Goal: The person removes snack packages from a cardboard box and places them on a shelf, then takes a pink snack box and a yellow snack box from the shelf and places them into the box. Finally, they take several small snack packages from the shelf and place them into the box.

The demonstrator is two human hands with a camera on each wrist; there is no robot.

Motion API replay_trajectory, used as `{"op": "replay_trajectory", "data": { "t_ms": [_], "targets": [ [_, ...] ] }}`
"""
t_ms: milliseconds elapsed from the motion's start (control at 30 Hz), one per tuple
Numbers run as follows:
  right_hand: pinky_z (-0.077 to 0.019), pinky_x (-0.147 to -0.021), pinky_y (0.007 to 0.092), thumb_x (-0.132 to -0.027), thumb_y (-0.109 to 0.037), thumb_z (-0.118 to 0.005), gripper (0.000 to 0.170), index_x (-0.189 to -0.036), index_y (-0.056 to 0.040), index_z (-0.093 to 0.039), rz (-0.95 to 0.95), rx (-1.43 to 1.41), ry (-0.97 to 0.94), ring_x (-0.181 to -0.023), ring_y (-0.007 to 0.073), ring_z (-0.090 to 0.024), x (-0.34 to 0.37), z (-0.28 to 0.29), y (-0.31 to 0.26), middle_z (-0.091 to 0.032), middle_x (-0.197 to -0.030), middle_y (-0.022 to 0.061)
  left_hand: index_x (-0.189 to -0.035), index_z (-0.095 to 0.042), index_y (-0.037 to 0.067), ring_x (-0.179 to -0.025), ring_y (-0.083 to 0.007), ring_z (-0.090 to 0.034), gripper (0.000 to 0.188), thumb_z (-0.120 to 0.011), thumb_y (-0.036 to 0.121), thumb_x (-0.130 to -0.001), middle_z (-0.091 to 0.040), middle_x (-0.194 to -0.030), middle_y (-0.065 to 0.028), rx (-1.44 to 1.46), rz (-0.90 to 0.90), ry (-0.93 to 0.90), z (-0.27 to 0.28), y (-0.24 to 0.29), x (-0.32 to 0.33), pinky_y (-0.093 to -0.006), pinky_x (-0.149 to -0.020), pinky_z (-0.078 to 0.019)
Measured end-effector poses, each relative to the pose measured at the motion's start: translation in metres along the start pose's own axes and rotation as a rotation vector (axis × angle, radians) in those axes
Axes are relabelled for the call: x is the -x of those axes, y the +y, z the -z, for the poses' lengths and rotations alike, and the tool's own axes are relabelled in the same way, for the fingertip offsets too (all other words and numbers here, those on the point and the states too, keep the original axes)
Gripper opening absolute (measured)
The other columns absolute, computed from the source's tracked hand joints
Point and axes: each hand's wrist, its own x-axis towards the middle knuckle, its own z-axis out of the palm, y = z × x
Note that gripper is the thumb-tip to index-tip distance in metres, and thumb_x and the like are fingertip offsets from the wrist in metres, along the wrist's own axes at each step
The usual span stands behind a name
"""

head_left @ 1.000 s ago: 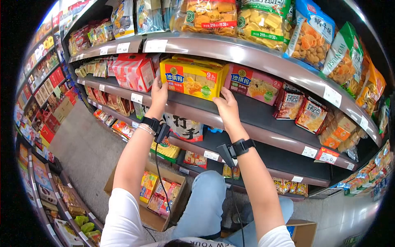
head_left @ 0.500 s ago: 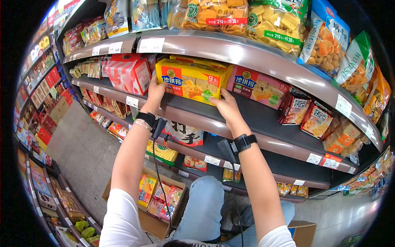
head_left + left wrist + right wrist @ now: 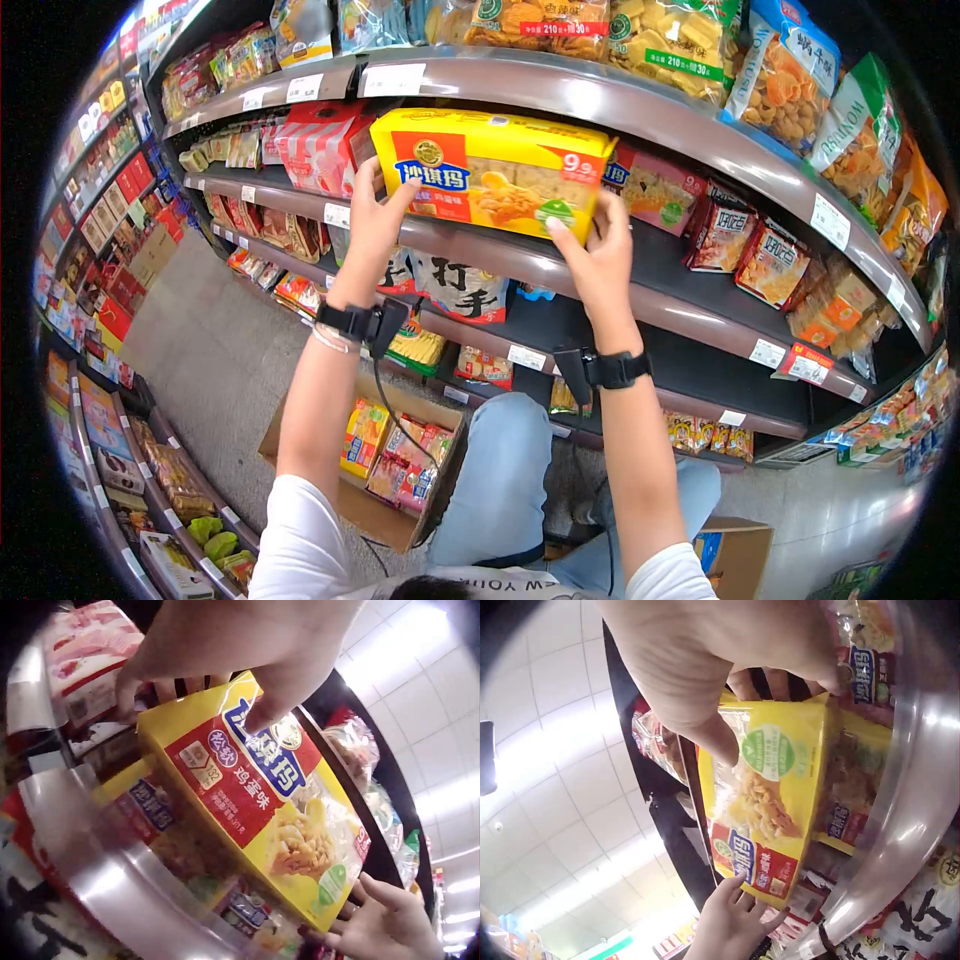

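One bent knee in pale blue jeans [image 3: 495, 460] nearest, between an open carton [image 3: 360, 515] on the floor at left, yellow and pink packs [image 3: 412, 470] inside, and a second carton [image 3: 745, 560] at right. Farther up, black straps [image 3: 617, 370] round both wrists. Beyond the straps, the left hand [image 3: 380, 222] and right hand [image 3: 603, 255] at opposite ends of a yellow box [image 3: 495, 175]. Fingers [image 3: 366, 175] of each hand parted only by the box's thickness: left thumb on the front face near the left end, right thumb at the lower right corner, other fingers curled round the ends. Box gripped by both, tilted, at the front edge of the middle shelf [image 3: 655, 290]; contact with the shelf not clear. Behind it on the same shelf, another yellow pack [image 3: 847, 795], partly hidden; to the left, a red-and-white box [image 3: 310, 145]; to the right, a pink pack [image 3: 655, 195], then dark red packets [image 3: 775, 260] toward the right corner. Above, snack bags [image 3: 675, 45] along the front edge of the upper shelf [image 3: 560, 85]. Farthest, across the aisle at left, red boxes [image 3: 115, 320] on shelving.
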Motion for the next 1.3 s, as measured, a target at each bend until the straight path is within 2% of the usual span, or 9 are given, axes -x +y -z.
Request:
{"op": "replay_trajectory", "data": {
  "t_ms": [67,167,267,500,633,800,933,1167,1300],
  "targets": [
    [-0.042,-0.095,0.032,-0.075,-0.003,-0.072,0.047,-0.115,0.0017,-0.047,-0.04,-0.039,-0.004,-0.107,0.0192,-0.049,0.015,0.013,-0.022,-0.041,-0.114,0.0096,-0.121,-0.043,0.002,-0.103,-0.017,-0.054,0.045,-0.066,0.007,-0.082,-0.054,-0.113,-0.0105,0.005,-0.013,0.028,-0.01,0.026,0.031,-0.0314,-0.089,-0.0436],
    [-0.0429,-0.093,0.0318,-0.074,-0.003,-0.073,0.047,-0.113,-0.0008,-0.046,0.04,-0.015,0.048,-0.11,0.0187,-0.05,0.043,0.037,-0.033,-0.045,-0.117,0.0101,-0.118,-0.038,0.002,-0.104,-0.0167,-0.053,0.046,-0.066,0.007,-0.083,-0.052,-0.113,-0.0102,0.16,0.001,-0.065,-0.011,0.053,0.076,-0.032,-0.088,-0.0457],
    [-0.0442,-0.091,0.0309,-0.073,-0.002,-0.073,0.052,-0.115,-0.0022,-0.044,-0.174,-0.066,0.041,-0.105,0.0186,-0.053,0.078,0.061,-0.059,-0.053,-0.114,0.0101,-0.117,-0.037,0.003,-0.103,-0.0161,-0.053,0.045,-0.066,0.007,-0.083,-0.052,-0.113,-0.0109,0.129,0.032,-0.131,-0.008,0.044,0.121,-0.0304,-0.087,-0.0459],
    [-0.0464,-0.088,0.0299,-0.07,0.0,-0.075,0.061,-0.119,-0.0029,-0.038,-0.547,-0.169,0.023,-0.1,0.017,-0.057,0.165,0.11,-0.069,-0.058,-0.107,0.0121,-0.12,-0.033,0.007,-0.098,-0.017,-0.059,0.05,-0.066,0.007,-0.083,-0.058,-0.109,-0.0132,0.246,0.559,-0.13,-0.008,0.03,0.233,-0.03,-0.083,-0.0493],
    [-0.0487,-0.085,0.029,-0.073,0.0,-0.074,0.057,-0.118,-0.0042,-0.039,-0.715,-0.216,0.067,-0.098,0.0166,-0.059,0.221,0.132,-0.052,-0.059,-0.108,0.0122,-0.116,-0.033,0.007,-0.097,-0.0159,-0.06,0.045,-0.065,0.005,-0.084,-0.06,-0.107,-0.0135,0.212,0.701,-0.13,-0.013,0.027,0.281,-0.0284,-0.082,-0.0504],
    [-0.0488,-0.086,0.0285,-0.076,-0.001,-0.07,0.055,-0.122,-0.0053,-0.04,-0.85,-0.232,0.098,-0.102,0.017,-0.059,0.242,0.149,-0.052,-0.059,-0.112,0.0122,-0.117,-0.033,0.007,-0.097,-0.0153,-0.06,0.043,-0.063,0.007,-0.086,-0.059,-0.108,-0.0119,0.202,0.796,-0.138,-0.02,0.02,0.298,-0.0278,-0.082,-0.0508],
    [-0.0488,-0.084,0.0276,-0.08,-0.001,-0.068,0.057,-0.127,-0.0027,-0.036,-0.832,-0.333,0.151,-0.101,0.0174,-0.058,0.237,0.155,-0.056,-0.059,-0.111,0.0144,-0.12,-0.034,0.008,-0.102,-0.0139,-0.056,0.04,-0.059,0.012,-0.09,-0.054,-0.113,-0.0094,0.222,0.78,-0.126,-0.028,0.02,0.294,-0.0279,-0.085,-0.0489],
    [-0.0435,-0.094,0.031,-0.08,-0.002,-0.067,0.06,-0.131,-0.0017,-0.036,-0.959,-0.357,-0.12,-0.104,0.016,-0.057,0.237,0.18,-0.05,-0.058,-0.116,0.0099,-0.122,-0.033,0.011,-0.105,-0.0133,-0.053,0.038,-0.056,0.019,-0.093,-0.051,-0.115,-0.0083,0.351,0.845,-0.116,-0.036,0.024,0.282,-0.0293,-0.088,-0.0474],
    [-0.0434,-0.095,0.0314,-0.077,0.0,-0.069,0.062,-0.131,-0.0028,-0.038,-0.931,-0.521,-0.007,-0.105,0.0168,-0.057,0.237,0.168,-0.057,-0.056,-0.118,0.0098,-0.122,-0.034,0.01,-0.106,-0.0131,-0.052,0.037,-0.055,0.018,-0.094,-0.052,-0.115,-0.0084,0.348,0.858,-0.164,-0.036,0.018,0.278,-0.0295,-0.09,-0.0451]
  ]
}}
